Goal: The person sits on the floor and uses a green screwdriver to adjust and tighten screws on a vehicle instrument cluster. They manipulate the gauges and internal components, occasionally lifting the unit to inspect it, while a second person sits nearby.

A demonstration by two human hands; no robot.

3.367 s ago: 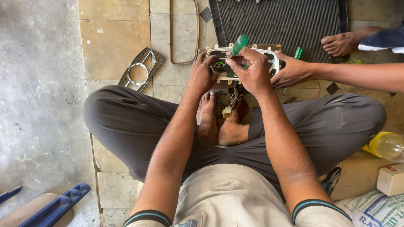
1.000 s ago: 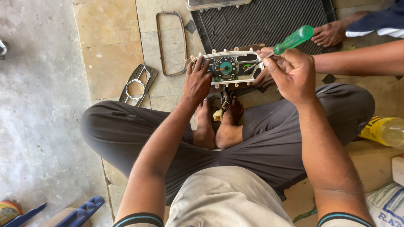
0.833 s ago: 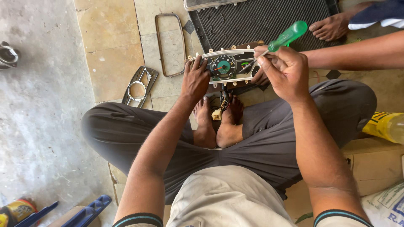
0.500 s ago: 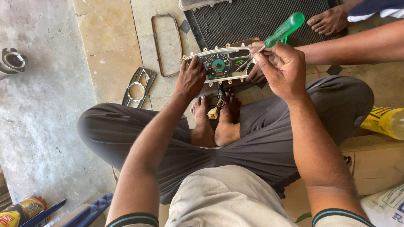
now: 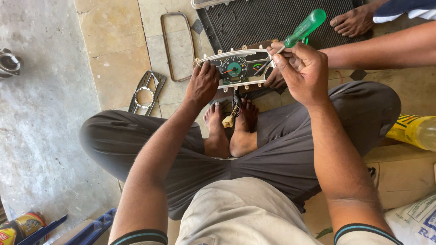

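I sit cross-legged on the floor, with a white instrument cluster with round dials held above my bare feet. My left hand grips the cluster's left end. My right hand holds a green-handled screwdriver, its tip resting on the cluster's right side. Another person's hand supports the cluster's right end from behind mine, their arm reaching in from the right. A wire with a pale connector hangs below the cluster.
A black radiator grille lies beyond the cluster, with another person's foot on it. A metal frame and a grey bracket lie on the tiles. A yellow bottle, cardboard and a sack sit right; a can sits lower left.
My right hand has raised the screwdriver from flat over the cluster to a slanted hold with the tip on its right side. The view has shifted slightly; the left hand stays put.
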